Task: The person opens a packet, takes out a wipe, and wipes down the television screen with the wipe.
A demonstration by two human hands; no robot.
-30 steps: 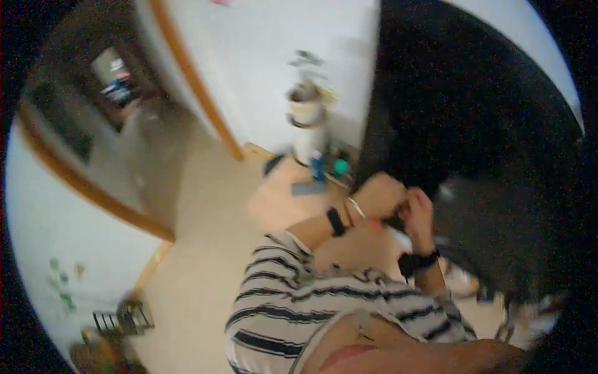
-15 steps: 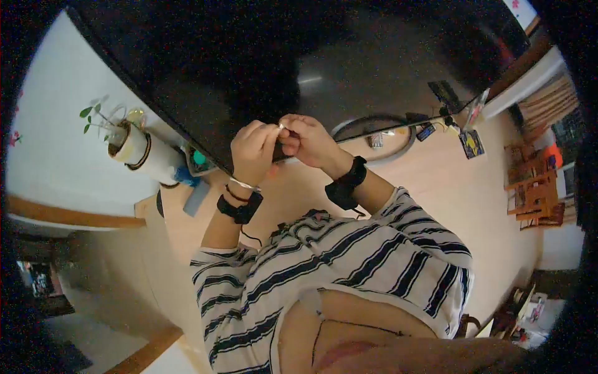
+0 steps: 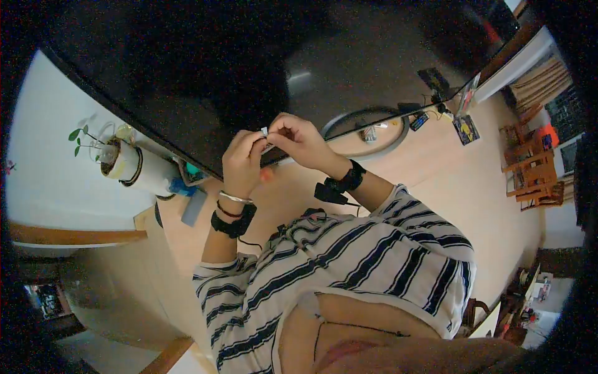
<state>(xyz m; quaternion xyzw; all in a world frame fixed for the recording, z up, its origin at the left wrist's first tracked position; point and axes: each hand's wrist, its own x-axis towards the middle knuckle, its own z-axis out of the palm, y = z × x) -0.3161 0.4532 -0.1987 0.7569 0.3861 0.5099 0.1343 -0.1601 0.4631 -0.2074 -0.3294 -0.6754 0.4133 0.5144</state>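
Observation:
My left hand [image 3: 242,161] and my right hand [image 3: 301,142] meet at the fingertips in front of a large black screen [image 3: 187,68]. Between them is a small whitish piece [image 3: 265,131], pinched by the fingers of both hands; its exact shape is too small to tell. A silver bangle and a dark red band circle my left wrist. Black straps with dark modules sit on both wrists. Below my left hand, a small orange-red spot [image 3: 266,174] shows blurred against the pale surface.
At the left stand a potted plant [image 3: 112,157] and a grey-blue flat block [image 3: 194,207]. Small boxes [image 3: 466,129] lie on the pale tabletop [image 3: 430,156] at the right, near a ring-shaped object [image 3: 398,138]. Wooden chairs [image 3: 532,177] are farther right.
The view has swung to the right since the blurred first frame. Over the last half second, both joined hands have shifted slightly left and down, and the small whitish piece shows more clearly.

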